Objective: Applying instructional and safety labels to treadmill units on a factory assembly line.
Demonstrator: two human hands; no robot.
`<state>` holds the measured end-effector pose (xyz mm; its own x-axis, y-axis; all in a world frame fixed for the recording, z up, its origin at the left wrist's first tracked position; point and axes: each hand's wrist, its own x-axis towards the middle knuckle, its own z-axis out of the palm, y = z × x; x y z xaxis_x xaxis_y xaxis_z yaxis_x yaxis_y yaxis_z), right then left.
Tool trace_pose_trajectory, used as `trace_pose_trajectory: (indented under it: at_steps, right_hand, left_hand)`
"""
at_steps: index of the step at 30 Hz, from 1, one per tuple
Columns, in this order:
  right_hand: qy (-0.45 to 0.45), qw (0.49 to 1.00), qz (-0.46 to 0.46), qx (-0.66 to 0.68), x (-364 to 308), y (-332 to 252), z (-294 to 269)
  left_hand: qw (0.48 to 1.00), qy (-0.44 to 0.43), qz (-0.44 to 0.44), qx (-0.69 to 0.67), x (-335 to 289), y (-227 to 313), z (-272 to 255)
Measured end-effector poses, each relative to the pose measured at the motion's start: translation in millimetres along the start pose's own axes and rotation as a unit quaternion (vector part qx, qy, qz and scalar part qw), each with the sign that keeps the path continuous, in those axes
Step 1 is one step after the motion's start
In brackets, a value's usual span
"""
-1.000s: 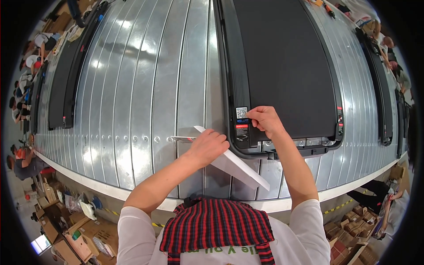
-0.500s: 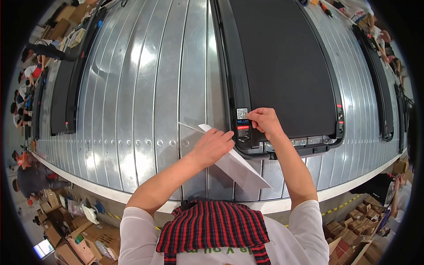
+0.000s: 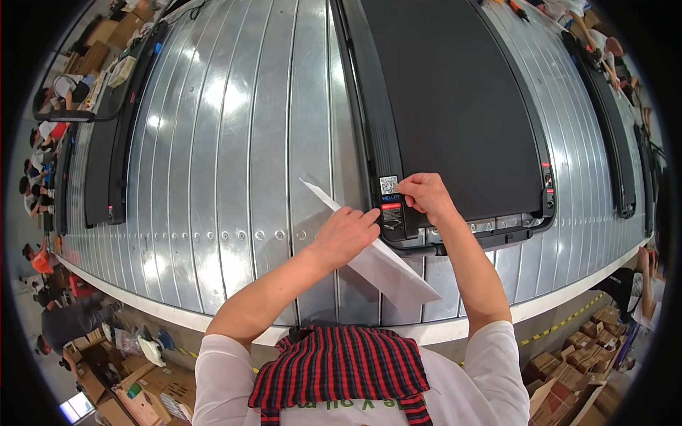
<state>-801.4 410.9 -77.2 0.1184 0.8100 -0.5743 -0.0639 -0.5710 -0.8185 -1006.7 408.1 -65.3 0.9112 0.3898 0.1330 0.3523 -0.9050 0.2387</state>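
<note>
A black treadmill deck (image 3: 455,106) lies flat on the metal slats, a little right of middle. On the left side rail near its close end sits a square black-and-white code sticker (image 3: 388,185), above a red-and-black warning label (image 3: 391,216). My right hand (image 3: 426,195) is closed in a pinch at the sticker's right edge, its fingertips touching it. Just left of the deck's near corner, my left hand (image 3: 348,233) is closed on a folded white paper sheet (image 3: 398,273), which slants down to the right and partly hides beneath my hand.
The slatted metal conveyor (image 3: 220,177) spreads left, with a pale front edge (image 3: 455,330) before me. Other treadmill decks stand at the far left (image 3: 106,170) and right (image 3: 604,121). Cardboard boxes (image 3: 561,369) fill the floor at lower right; people work along both sides.
The paper's upper end has swung slightly right and shows wider. My right hand stays at the sticker. At far left, a dark handrail frame and a person have shifted.
</note>
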Motion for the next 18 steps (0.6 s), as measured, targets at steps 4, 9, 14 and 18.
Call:
trace_pose_trajectory:
  at_steps: [4, 9, 14, 18]
  right_hand:
    - [0.007, 1.0, -0.005, -0.014, -1.2, -1.5, 2.3]
    - [0.014, 1.0, -0.013, -0.013, -0.4, -0.5, 2.8]
    - [0.023, 0.999, -0.019, -0.012, -0.7, -0.6, 5.2]
    - [0.031, 0.999, -0.034, -0.021, -1.0, -0.3, 5.4]
  left_hand:
    - [1.0, 0.0, 0.003, -0.003, 0.9, 0.2, 2.1]
    - [1.0, -0.012, -0.004, -0.001, 5.0, -0.4, -0.9]
    - [1.0, 0.001, 0.005, -0.004, 8.1, -2.9, -2.2]
    - [0.998, -0.042, -0.022, -0.028, 13.7, -3.5, -5.2]
